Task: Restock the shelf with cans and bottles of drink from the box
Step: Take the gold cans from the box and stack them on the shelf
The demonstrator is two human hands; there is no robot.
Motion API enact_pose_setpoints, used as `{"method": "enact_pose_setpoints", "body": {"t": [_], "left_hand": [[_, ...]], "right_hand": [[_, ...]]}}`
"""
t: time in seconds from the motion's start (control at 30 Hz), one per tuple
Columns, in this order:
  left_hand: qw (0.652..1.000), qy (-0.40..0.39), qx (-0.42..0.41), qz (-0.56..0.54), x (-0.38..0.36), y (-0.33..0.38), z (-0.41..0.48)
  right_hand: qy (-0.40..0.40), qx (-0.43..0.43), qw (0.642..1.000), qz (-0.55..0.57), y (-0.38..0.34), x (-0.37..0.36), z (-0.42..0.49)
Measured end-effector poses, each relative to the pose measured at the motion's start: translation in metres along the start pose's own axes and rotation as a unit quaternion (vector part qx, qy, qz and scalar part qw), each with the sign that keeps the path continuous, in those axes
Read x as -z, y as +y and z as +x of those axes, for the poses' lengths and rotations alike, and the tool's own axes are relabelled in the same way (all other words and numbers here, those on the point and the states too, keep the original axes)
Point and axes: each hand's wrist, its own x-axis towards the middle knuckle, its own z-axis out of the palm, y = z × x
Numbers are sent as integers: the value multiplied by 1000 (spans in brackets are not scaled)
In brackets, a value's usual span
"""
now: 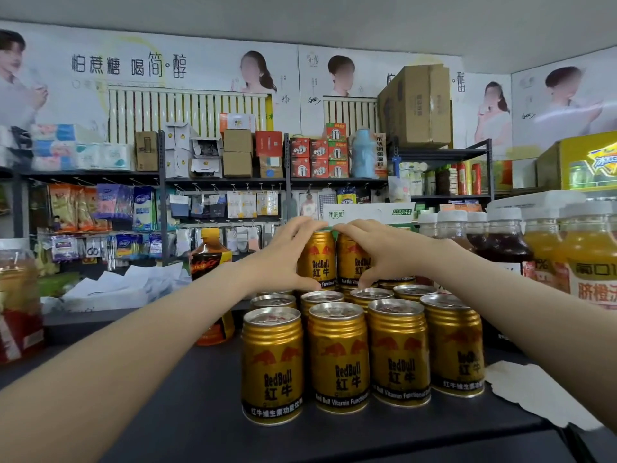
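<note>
Upper gold cans (320, 262) stand side by side atop the lower cans (337, 355) on the dark shelf (187, 396), our left hand (283, 262) and right hand (377, 252) each gripping one; we judge an off-centre seat on the rims could topple them on release.

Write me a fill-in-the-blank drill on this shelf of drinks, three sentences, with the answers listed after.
1. The front row of cans on the shelf counts ___ cans.
2. The left hand and the right hand each grip one gold ___.
3. The bottles to the right of the cans have ___ caps.

Missing words: four; can; white.
</note>
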Motion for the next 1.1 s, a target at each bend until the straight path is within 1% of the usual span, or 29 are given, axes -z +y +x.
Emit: {"method": "enact_pose_setpoints", "body": {"t": [0.07,0.13,0.27,0.33,0.4,0.53,0.63,0.73,0.8,0.83,0.9,0.97,1.1], "left_hand": [[996,-3,-48,70,4,-1,-2],[992,-4,-57,115,5,0,-3],[988,-6,-53,144,3,4,-4],[990,8,-48,136,5,5,-8],[992,38,-37,118,13,8,-14],[983,111,-23,144,39,21,-44],[975,169,3,145,58,42,-92],[958,219,44,179,65,70,-165],[949,218,75,216,66,89,-225],[945,214,106,224,66,98,-258],[933,202,193,226,62,113,-323],[914,189,279,225,54,126,-388],[855,162,436,228,48,159,-523]], "right_hand": [[16,-4,1000,-7,-2,-2,-3],[31,-11,999,-14,-4,-4,-6],[46,-31,998,-24,-8,-7,-11],[60,-40,997,-14,-12,-5,-15],[92,-54,994,10,-19,1,-19],[159,-80,983,47,-50,22,-27],[228,-64,968,87,-91,40,-38],[289,7,945,154,-154,48,-58],[311,74,924,212,-205,46,-77],[307,106,915,239,-231,43,-88],[277,162,900,296,-283,30,-109],[228,202,887,348,-334,6,-130],[128,274,859,413,-453,-43,-175]]}}
